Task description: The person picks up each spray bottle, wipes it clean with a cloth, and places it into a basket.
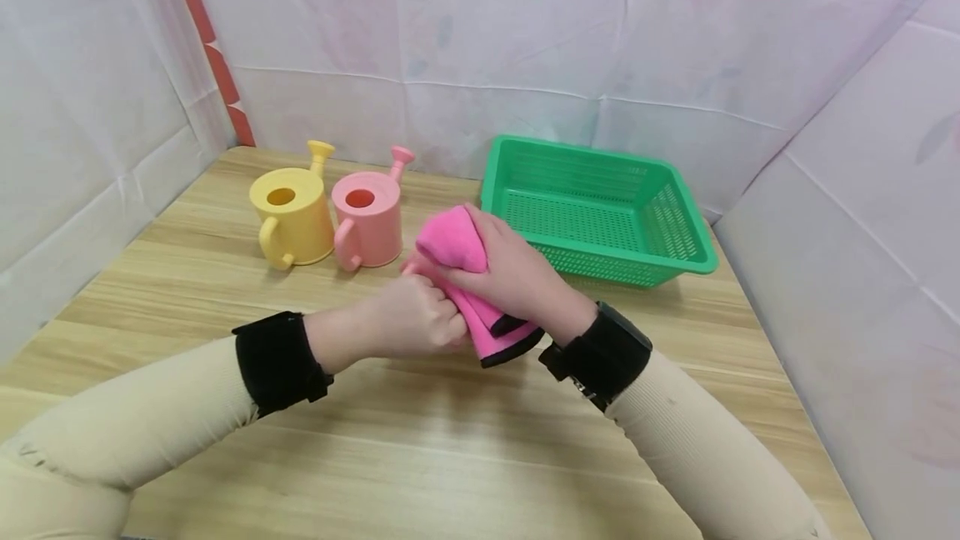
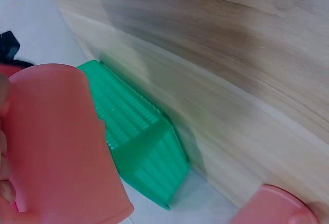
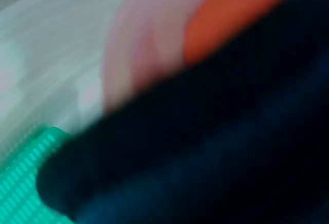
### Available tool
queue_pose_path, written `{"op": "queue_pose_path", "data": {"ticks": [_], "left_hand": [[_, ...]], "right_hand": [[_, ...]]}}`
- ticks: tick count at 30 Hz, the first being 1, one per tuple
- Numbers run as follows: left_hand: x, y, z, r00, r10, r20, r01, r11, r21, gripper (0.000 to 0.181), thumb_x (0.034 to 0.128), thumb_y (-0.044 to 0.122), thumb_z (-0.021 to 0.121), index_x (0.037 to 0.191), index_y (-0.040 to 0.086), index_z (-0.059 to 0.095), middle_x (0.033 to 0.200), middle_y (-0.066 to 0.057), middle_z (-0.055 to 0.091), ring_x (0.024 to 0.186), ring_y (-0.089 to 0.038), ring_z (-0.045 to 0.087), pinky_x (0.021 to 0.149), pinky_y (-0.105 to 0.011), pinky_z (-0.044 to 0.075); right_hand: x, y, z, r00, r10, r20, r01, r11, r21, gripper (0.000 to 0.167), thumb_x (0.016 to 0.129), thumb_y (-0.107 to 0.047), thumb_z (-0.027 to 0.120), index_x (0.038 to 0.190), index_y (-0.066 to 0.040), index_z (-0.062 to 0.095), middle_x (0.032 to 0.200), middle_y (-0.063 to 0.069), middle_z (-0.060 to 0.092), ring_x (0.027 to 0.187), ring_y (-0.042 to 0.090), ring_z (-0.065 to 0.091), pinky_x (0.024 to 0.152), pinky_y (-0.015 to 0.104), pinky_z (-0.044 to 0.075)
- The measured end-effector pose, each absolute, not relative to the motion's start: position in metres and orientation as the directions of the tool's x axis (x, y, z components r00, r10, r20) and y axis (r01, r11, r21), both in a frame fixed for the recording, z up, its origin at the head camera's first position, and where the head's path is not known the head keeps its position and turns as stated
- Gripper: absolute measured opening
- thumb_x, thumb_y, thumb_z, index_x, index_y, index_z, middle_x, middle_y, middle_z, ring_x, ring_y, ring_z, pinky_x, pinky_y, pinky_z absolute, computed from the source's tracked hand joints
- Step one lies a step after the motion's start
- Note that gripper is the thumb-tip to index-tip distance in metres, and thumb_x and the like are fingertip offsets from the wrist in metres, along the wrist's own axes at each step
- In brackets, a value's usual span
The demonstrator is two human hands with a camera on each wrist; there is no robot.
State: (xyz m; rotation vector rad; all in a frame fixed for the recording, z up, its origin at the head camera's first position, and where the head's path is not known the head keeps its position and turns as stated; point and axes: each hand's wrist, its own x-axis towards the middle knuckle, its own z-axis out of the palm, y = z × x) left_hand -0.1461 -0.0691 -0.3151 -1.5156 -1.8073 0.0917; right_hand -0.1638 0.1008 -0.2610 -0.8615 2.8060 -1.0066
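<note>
Grips a pink watering can in the left fingers, curled tight on it, seemingly above the counter. Bunches a folded pink cloth in the right fingers, grasped from above and close beside the left fingers, with black edging at the loose end hanging below the right fingers. Cannot make out the exact spots of contact between cloth and can, largely hidden behind the fingers in the head view; gets little help from the right wrist view, blurred and half blocked by a dark shape.

Seems, by judgement, to be at the wiping step. Likely calls next for rubbing over the can's remaining surface, turning it in the left fingers while pressing the cloth with the right fingers, and only afterwards for setting it down.

Shows an upright second pink can beyond and left of the left fingers, and just beside it, farther left, an upright yellow watering can. Shows also a green basket beyond and to the right of the right fingers, near them.
</note>
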Motion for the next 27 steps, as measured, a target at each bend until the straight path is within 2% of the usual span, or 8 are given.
{"op": "queue_pose_path", "data": {"ticks": [4, 7, 13, 19, 22, 27], "left_hand": [[-0.152, -0.078, -0.313, -0.029, 0.851, 0.524, 0.816, 0.322, -0.479, 0.032, 0.0807, 0.025, 0.069, 0.063, 0.014, 0.045, 0.051, 0.005, 0.04, 0.044, -0.008, 0.038, 0.045, -0.022, 0.027], [-0.156, -0.085, -0.312, -0.046, 0.838, 0.544, 0.809, 0.351, -0.471, 0.031, 0.0785, 0.025, 0.072, 0.064, 0.015, 0.047, 0.051, 0.005, 0.038, 0.043, -0.009, 0.035, 0.043, -0.021, 0.026], [-0.154, -0.088, -0.31, -0.052, 0.842, 0.537, 0.804, 0.354, -0.478, 0.032, 0.0793, 0.027, 0.073, 0.064, 0.015, 0.047, 0.05, 0.005, 0.036, 0.042, -0.008, 0.032, 0.041, -0.021, 0.024], [-0.145, -0.081, -0.313, -0.022, 0.866, 0.5, 0.795, 0.318, -0.517, 0.03, 0.0839, 0.025, 0.067, 0.065, 0.014, 0.047, 0.053, 0.005, 0.038, 0.044, -0.008, 0.034, 0.041, -0.021, 0.025], [-0.139, -0.076, -0.316, 0.014, 0.866, 0.499, 0.79, 0.297, -0.537, 0.03, 0.0876, 0.023, 0.059, 0.063, 0.015, 0.045, 0.051, 0.007, 0.039, 0.043, -0.005, 0.037, 0.041, -0.021, 0.026], [-0.13, -0.071, -0.317, 0.043, 0.875, 0.482, 0.802, 0.258, -0.539, 0.032, 0.0921, 0.022, 0.052, 0.062, 0.015, 0.043, 0.05, 0.007, 0.04, 0.044, -0.005, 0.037, 0.043, -0.021, 0.027]], "right_hand": [[-0.162, 0.11, -0.268, -0.832, -0.536, 0.144, -0.487, 0.581, -0.652, 0.043, 0.081, -0.054, 0.063, 0.108, -0.025, 0.047, 0.087, -0.004, 0.051, 0.074, 0.012, 0.053, 0.058, 0.029, 0.049], [-0.159, 0.117, -0.273, -0.84, -0.525, 0.14, -0.48, 0.596, -0.644, 0.045, 0.081, -0.053, 0.063, 0.111, -0.025, 0.045, 0.092, -0.004, 0.049, 0.078, 0.011, 0.052, 0.06, 0.028, 0.049], [-0.153, 0.123, -0.277, -0.844, -0.515, 0.147, -0.499, 0.658, -0.564, 0.067, 0.081, -0.054, 0.062, 0.133, -0.02, 0.037, 0.113, -0.003, 0.045, 0.092, 0.013, 0.048, 0.068, 0.028, 0.048], [-0.149, 0.116, -0.275, -0.838, -0.523, 0.154, -0.529, 0.713, -0.46, 0.081, 0.079, -0.06, 0.061, 0.14, -0.015, 0.032, 0.123, 0.0, 0.043, 0.091, 0.015, 0.05, 0.07, 0.029, 0.048], [-0.146, 0.109, -0.273, -0.839, -0.525, 0.142, -0.526, 0.717, -0.456, 0.083, 0.077, -0.058, 0.063, 0.141, -0.015, 0.031, 0.124, 0.0, 0.043, 0.092, 0.015, 0.049, 0.071, 0.029, 0.047], [-0.143, 0.102, -0.27, -0.834, -0.535, 0.132, -0.529, 0.71, -0.465, 0.075, 0.076, -0.051, 0.068, 0.134, -0.017, 0.035, 0.111, -0.002, 0.045, 0.085, 0.013, 0.05, 0.066, 0.027, 0.046]]}}
